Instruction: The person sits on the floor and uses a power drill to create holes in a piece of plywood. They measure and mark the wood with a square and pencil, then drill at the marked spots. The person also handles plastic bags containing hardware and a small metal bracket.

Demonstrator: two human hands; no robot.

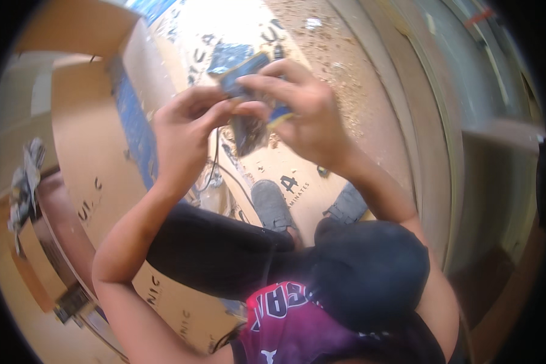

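In front of my chest, both hands hold a small plastic packet, with a blue, yellow-edged upper part and a dark, see-through lower part (249, 134). My left hand (188, 121) pinches near its left edge, thumb and fingers closed together. My right hand (312, 112) grips its other side, fingers bent over the front. A small blue and yellow piece (280, 114) shows at the right fingers; whether it belongs to the packet I cannot tell. Motion blurs the fingertips, and the packet's contents cannot be made out.
Printed tan sheets (267, 167) cover the floor under my grey shoes (271, 205). Wood shavings (340, 91) lie scattered at the far right. On my left stands a tan panel (82, 151) beside a blue strip (130, 115). Thin cable (214, 161) hangs below my left hand. Long boards (406, 79) run along the right.
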